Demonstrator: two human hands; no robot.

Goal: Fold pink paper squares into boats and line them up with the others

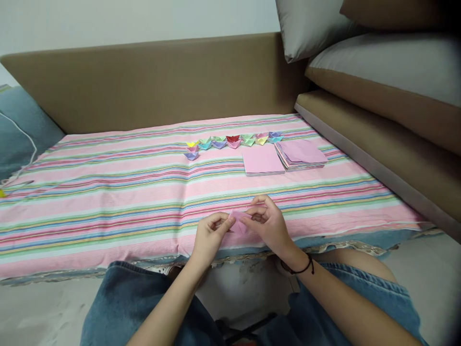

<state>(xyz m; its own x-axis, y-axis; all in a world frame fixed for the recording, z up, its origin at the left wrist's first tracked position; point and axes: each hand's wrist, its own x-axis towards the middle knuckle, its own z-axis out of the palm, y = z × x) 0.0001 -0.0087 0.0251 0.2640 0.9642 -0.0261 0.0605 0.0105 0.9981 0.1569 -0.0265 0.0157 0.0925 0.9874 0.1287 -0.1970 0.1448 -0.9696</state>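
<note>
Both my hands pinch a small, partly folded pink paper (238, 221) just above the near edge of a striped pink cloth (108, 192). My left hand (209, 238) grips its left end with closed fingers. My right hand (268, 221), a dark cord on its wrist, grips the right end with fingers curled. Farther back lies a flat pink square sheet (262, 160), and beside it on the right a stack of coloured paper sheets (302, 154). Behind them stands a row of several small folded paper boats (232, 141) in mixed colours.
The cloth covers a low brown sofa-like surface with a brown backrest (154, 81). Grey and brown cushions (389, 72) are stacked at the right. A blue cushion (18, 129) and a white cable (30, 144) lie at the left. My knees in blue jeans (122, 302) show below.
</note>
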